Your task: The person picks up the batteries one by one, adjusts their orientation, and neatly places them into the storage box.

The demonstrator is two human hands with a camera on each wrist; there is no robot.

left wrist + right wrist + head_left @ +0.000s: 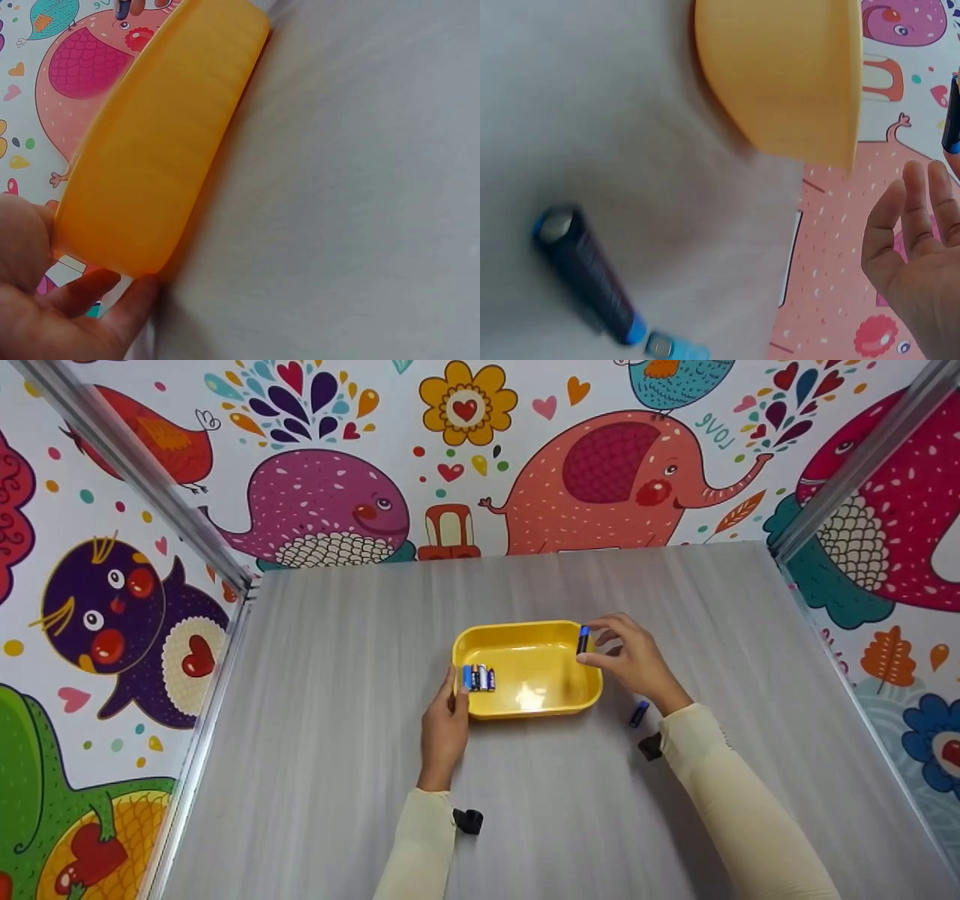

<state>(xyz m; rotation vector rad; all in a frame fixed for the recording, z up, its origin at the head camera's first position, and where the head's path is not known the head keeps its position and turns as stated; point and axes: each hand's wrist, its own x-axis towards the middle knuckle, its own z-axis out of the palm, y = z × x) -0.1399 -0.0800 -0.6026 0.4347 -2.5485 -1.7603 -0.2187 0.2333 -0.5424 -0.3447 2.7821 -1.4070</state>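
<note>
Gripping yellow tray (536,667) at its left end with left hand (444,731); pinching blue-tipped battery (583,640) by its right rim with right hand (634,656); best lowered gently.

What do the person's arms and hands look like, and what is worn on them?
The person wears long, pale cream sleeves that end near the wrists. A small black device shows by the left wrist, and a similar one by the right. The left hand and right hand are without gloves.

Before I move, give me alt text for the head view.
Right grip pinches a blue-tipped battery by the right rim of a yellow tray; left grip holds its left end. Four batteries sit inside, at left; another battery is on the table.
</note>
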